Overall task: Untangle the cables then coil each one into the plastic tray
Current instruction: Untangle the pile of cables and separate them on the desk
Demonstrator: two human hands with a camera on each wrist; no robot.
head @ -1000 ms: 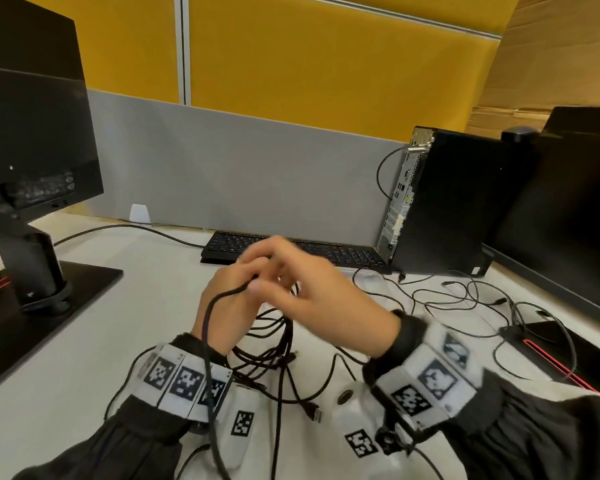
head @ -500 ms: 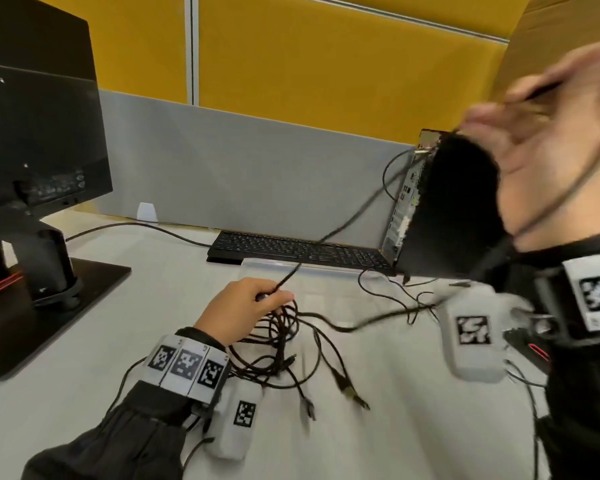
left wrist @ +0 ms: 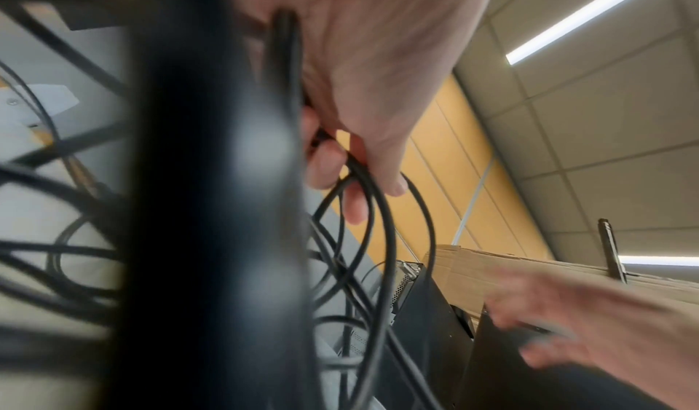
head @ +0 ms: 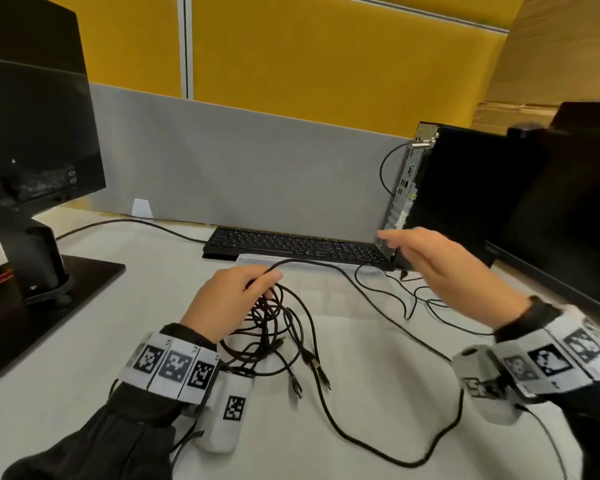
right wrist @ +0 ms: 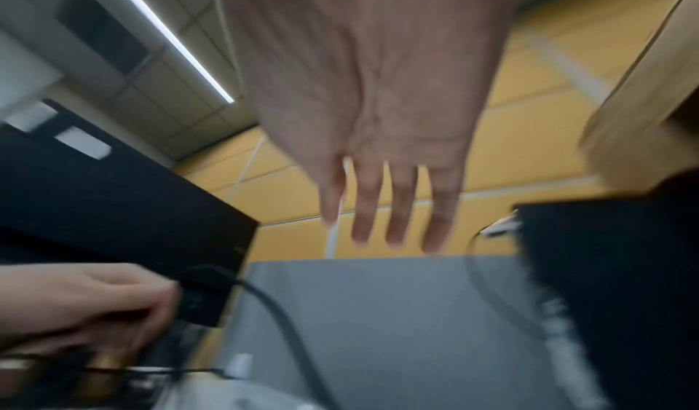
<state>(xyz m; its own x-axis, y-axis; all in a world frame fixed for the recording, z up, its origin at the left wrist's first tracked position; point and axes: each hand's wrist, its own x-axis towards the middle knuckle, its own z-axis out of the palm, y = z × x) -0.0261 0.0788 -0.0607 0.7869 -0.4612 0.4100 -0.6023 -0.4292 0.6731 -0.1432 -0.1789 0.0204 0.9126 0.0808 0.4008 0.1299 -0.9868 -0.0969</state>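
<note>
A tangle of black cables [head: 274,327] lies on the white desk, with plug ends [head: 317,367] trailing toward me. My left hand [head: 243,289] grips strands at the top of the tangle; in the left wrist view its fingers [left wrist: 352,177] curl round black cables [left wrist: 378,222]. One long cable [head: 426,344] runs from that hand to the right and loops back along the desk. My right hand [head: 430,261] hovers over the desk, fingers [right wrist: 386,207] straight, holding nothing. The clear plastic tray [head: 250,259] lies just before the keyboard.
A black keyboard [head: 291,244] sits behind the tray. A PC tower [head: 465,195] and a monitor [head: 568,220] stand at the right, with thin cables [head: 430,301] before them. Another monitor [head: 32,133] with a black base [head: 66,299] stands at the left.
My right hand, raised high at the right pulling a cable half a second ago, has let it go and come down empty. The pulled cable now lies slack on the desk.
</note>
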